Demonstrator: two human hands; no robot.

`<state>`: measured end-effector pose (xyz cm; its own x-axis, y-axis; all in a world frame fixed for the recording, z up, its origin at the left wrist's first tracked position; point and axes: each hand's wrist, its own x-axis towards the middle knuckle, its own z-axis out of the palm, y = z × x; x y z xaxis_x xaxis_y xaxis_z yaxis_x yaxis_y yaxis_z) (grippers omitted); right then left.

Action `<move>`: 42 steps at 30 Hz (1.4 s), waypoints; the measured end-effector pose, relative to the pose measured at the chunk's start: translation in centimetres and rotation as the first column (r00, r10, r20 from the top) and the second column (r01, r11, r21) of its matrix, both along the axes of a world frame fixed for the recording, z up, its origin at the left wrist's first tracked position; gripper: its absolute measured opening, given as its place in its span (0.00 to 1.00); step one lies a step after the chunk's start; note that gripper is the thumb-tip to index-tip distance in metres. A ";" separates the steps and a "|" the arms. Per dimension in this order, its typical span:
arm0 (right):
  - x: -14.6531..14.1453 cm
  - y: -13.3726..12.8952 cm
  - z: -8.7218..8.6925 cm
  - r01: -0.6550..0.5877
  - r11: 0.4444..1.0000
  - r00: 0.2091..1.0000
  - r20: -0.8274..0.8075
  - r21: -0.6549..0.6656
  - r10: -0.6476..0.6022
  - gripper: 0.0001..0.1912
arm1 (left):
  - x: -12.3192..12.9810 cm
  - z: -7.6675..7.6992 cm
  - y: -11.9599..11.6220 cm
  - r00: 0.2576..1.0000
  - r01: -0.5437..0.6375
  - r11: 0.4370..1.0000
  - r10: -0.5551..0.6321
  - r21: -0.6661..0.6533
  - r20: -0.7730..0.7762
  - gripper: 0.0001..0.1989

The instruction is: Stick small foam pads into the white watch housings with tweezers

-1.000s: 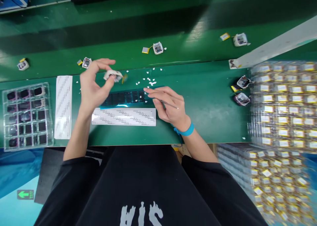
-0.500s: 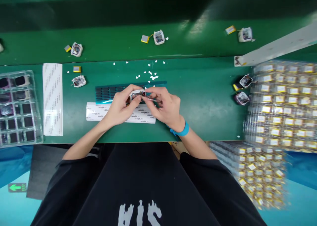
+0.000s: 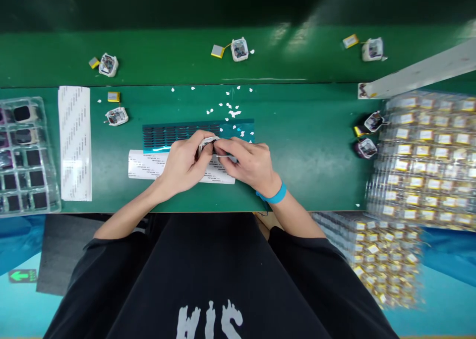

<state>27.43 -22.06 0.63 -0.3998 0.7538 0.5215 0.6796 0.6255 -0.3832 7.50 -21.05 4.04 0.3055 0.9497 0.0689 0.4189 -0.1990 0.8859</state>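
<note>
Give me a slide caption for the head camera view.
Left hand and right hand work a small white casing over a green bench.

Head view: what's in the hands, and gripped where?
Left hand pinches a small white square casing by its edges; right hand holds a thin metal tool near its tip, against it.

- Both hands meet at the worktop's (image 3: 305, 180) middle, over a paper strip (image 3: 148, 164).
- A slotted sheet (image 3: 167, 135) lies just behind it.
- A compartment tray (image 3: 22, 155) sits far left; stacked packs (image 3: 427, 155) far right.
</note>
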 end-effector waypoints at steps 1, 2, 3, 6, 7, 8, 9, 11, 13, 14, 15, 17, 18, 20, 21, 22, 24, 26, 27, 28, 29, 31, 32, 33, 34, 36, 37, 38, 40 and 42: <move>0.1 0.1 0.0 -0.017 1.000 1.000 0.002 0.004 0.017 0.14 | 0.0 0.0 0.0 1.000 -0.011 1.000 0.011 0.000 0.007 0.09; 0.3 0.2 0.0 -0.037 0.999 0.999 -0.018 0.014 0.037 0.14 | -0.1 0.0 0.1 0.999 -0.025 1.000 0.025 -0.003 0.024 0.09; 0.4 0.3 0.0 -0.060 0.998 0.997 -0.056 0.028 0.061 0.12 | -0.1 0.0 0.2 0.998 -0.038 0.999 0.038 -0.011 0.049 0.09; 0.7 0.7 0.0 -0.115 0.991 0.975 -0.184 0.070 0.126 0.10 | -0.2 0.1 0.4 0.990 -0.061 0.997 0.067 -0.048 0.124 0.11; 0.7 0.7 0.1 -0.127 0.989 0.968 -0.206 0.079 0.141 0.10 | -0.2 0.1 0.4 0.988 -0.060 0.997 0.067 -0.058 0.136 0.11; 0.7 0.7 0.1 -0.131 0.988 0.965 -0.217 0.083 0.147 0.09 | -0.2 0.1 0.4 0.988 -0.055 0.996 0.064 -0.063 0.141 0.12; 0.7 0.7 0.1 -0.131 0.988 0.964 -0.221 0.078 0.145 0.07 | -0.2 0.1 0.4 0.988 -0.051 0.997 0.060 -0.061 0.139 0.11; 0.5 0.6 0.3 -0.107 0.993 0.968 -0.222 0.042 0.114 0.07 | -0.1 -0.1 0.4 0.990 -0.055 0.997 0.060 -0.046 0.125 0.10; 0.3 0.5 0.4 -0.071 0.997 0.976 -0.207 -0.005 0.069 0.08 | 0.0 -0.4 0.3 0.992 -0.073 0.997 0.075 -0.020 0.106 0.09; 0.3 0.5 0.4 -0.058 0.998 0.979 -0.198 -0.019 0.053 0.08 | 0.1 -0.6 0.2 0.992 -0.080 0.997 0.081 -0.004 0.094 0.09; 0.3 0.5 0.4 -0.051 0.998 0.980 -0.194 -0.025 0.045 0.08 | 0.1 -0.7 0.2 0.993 -0.084 0.996 0.083 0.008 0.080 0.09; 0.5 0.6 0.5 -0.066 0.997 0.977 -0.206 -0.031 0.058 0.06 | 0.2 -0.7 0.2 0.996 -0.079 0.997 0.078 0.023 0.052 0.08; 0.6 0.7 0.6 -0.085 0.996 0.973 -0.219 -0.034 0.076 0.06 | 0.2 -0.7 0.2 0.996 -0.075 0.997 0.074 0.025 0.042 0.07; 0.8 0.8 0.7 -0.132 0.990 0.961 -0.250 -0.040 0.118 0.08 | 0.2 -0.5 0.2 0.997 -0.070 0.997 0.069 0.023 0.040 0.08; 0.9 0.9 0.7 -0.149 0.988 0.955 -0.267 -0.045 0.132 0.09 | 0.2 -0.4 0.2 0.997 -0.068 0.997 0.068 0.022 0.042 0.08; 0.9 0.9 0.8 -0.159 0.986 0.949 -0.284 -0.051 0.138 0.10 | 0.2 -0.4 0.2 0.997 -0.066 0.998 0.065 0.024 0.043 0.08; 0.9 1.0 0.8 -0.162 0.985 0.938 -0.318 -0.062 0.135 0.12 | 0.2 -0.3 0.2 0.998 -0.058 0.998 0.057 0.031 0.039 0.08; 0.9 1.0 0.8 -0.154 0.986 0.935 -0.331 -0.068 0.124 0.12 | 0.1 -0.4 0.3 0.998 -0.052 0.998 0.051 0.036 0.046 0.08; 1.0 1.0 0.8 -0.158 0.985 0.936 -0.328 -0.066 0.128 0.12 | 0.0 -0.5 0.4 0.997 -0.051 0.998 0.049 0.034 0.057 0.08; 1.1 1.0 0.8 -0.169 0.984 0.937 -0.321 -0.064 0.140 0.12 | 0.0 -0.6 0.4 0.997 -0.049 0.998 0.047 0.028 0.067 0.08; 1.2 1.0 0.8 -0.183 0.981 0.938 -0.312 -0.064 0.154 0.12 | -0.1 -0.7 0.5 0.996 -0.044 0.999 0.043 0.020 0.076 0.08; 1.5 1.1 0.7 -0.197 0.978 0.943 -0.288 -0.075 0.168 0.13 | -0.1 -0.8 0.5 0.996 -0.031 1.000 0.030 0.004 0.083 0.07; 1.6 1.1 0.7 -0.194 0.978 0.946 -0.280 -0.080 0.164 0.13 | -0.1 -0.9 0.5 0.996 -0.025 1.000 0.024 0.000 0.081 0.07; 1.6 1.1 0.6 -0.182 0.980 0.950 -0.274 -0.083 0.153 0.13 | 0.0 -0.9 0.5 0.997 -0.022 1.000 0.022 0.002 0.078 0.06; 1.5 1.1 0.6 -0.164 0.983 0.953 -0.271 -0.082 0.137 0.12 | 0.0 -0.9 0.4 0.997 -0.023 1.000 0.022 0.010 0.076 0.05; 1.2 1.1 0.5 -0.123 0.990 0.954 -0.284 -0.065 0.100 0.10 | 0.2 -0.9 0.2 0.997 -0.020 0.999 0.018 0.030 0.070 0.04; 1.0 1.0 0.4 -0.101 0.994 0.951 -0.297 -0.051 0.081 0.08 | 0.2 -0.8 0.2 0.998 -0.010 0.999 0.008 0.034 0.069 0.04; 0.7 1.0 0.4 -0.076 0.996 0.948 -0.312 -0.038 0.060 0.07 | 0.2 -0.8 0.2 0.997 0.006 1.000 -0.008 0.029 0.075 0.03; 0.2 0.8 0.3 -0.030 1.000 0.942 -0.333 -0.003 0.027 0.07 | 0.0 -0.7 0.4 0.991 0.057 0.998 -0.055 -0.015 0.123 0.02; 0.0 0.7 0.1 0.013 0.999 0.950 -0.313 0.051 0.004 0.09 | -0.3 -0.6 0.8 0.973 0.117 0.990 -0.098 -0.081 0.209 0.02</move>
